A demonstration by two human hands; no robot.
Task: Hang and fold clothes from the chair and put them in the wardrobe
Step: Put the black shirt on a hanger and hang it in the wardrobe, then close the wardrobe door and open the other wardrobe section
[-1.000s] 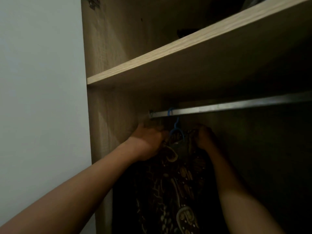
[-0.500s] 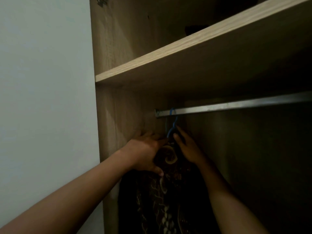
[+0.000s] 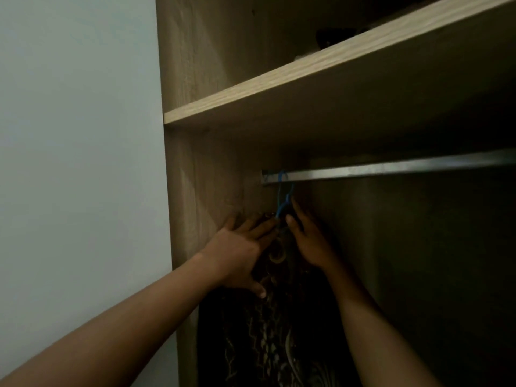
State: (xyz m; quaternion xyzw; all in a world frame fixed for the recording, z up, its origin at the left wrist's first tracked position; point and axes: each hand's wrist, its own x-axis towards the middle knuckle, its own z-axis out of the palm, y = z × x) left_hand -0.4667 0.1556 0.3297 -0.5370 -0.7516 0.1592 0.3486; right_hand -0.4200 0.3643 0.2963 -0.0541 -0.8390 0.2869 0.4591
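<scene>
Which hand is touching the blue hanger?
The right hand: its fingers reach up to the neck of the blue hanger, under the rail. The left hand lies spread flat on the dark patterned garment.

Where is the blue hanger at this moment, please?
In the head view, the blue hanger hooks over the left end of the metal rail, near the wardrobe's side wall, just above the left hand and right hand.
</scene>
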